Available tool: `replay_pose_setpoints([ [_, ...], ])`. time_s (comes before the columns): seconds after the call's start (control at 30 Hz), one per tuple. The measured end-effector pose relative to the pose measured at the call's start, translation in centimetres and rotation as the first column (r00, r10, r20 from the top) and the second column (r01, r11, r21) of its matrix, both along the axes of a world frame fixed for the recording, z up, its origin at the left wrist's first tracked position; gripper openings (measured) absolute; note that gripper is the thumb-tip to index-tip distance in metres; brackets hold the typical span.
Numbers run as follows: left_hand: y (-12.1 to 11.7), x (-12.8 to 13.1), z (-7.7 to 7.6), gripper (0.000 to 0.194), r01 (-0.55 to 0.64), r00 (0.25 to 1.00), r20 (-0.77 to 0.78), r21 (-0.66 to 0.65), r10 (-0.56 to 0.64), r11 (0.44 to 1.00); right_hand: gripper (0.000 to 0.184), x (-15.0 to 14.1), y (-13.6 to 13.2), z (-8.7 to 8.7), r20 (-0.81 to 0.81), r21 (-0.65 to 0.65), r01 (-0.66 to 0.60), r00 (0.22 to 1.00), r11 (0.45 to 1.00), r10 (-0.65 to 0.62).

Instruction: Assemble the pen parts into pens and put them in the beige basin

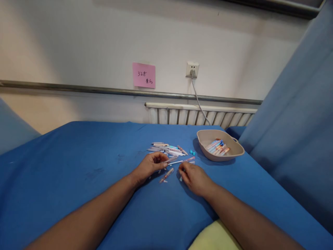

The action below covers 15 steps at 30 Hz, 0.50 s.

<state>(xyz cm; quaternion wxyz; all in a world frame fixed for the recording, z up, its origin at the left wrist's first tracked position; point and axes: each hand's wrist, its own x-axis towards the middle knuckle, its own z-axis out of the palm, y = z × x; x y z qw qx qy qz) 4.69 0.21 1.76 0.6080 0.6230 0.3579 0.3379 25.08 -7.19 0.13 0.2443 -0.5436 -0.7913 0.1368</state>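
Slender, pale, translucent pen barrel point(173, 159), clamped in the left grip point(150, 164), left end hidden; long axis points rightward and slightly away, above blue cloth point(78, 194). Right grip point(195, 178) curled; contents and closure cannot be told. Beyond: slim pastel pens point(171, 150), beige plastic basin point(224, 158).

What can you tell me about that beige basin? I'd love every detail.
The beige basin looks like smooth plastic, with a flared rim and a small loop handle on its right. It sits upright on the blue cloth, right of the loose pens, holding a bunch of pens. Neither the left hand nor the right hand touches it.
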Motion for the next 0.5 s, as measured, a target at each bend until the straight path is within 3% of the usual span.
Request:
replay_pose_setpoints([
  [0.5,0.0,-0.3,-0.2,0.025,0.059,0.996,0.073,0.008,-0.059,0.998,0.01,0.8,1.2,-1.8,-0.16,-0.014,0.077,0.984,0.997,-0.078],
])
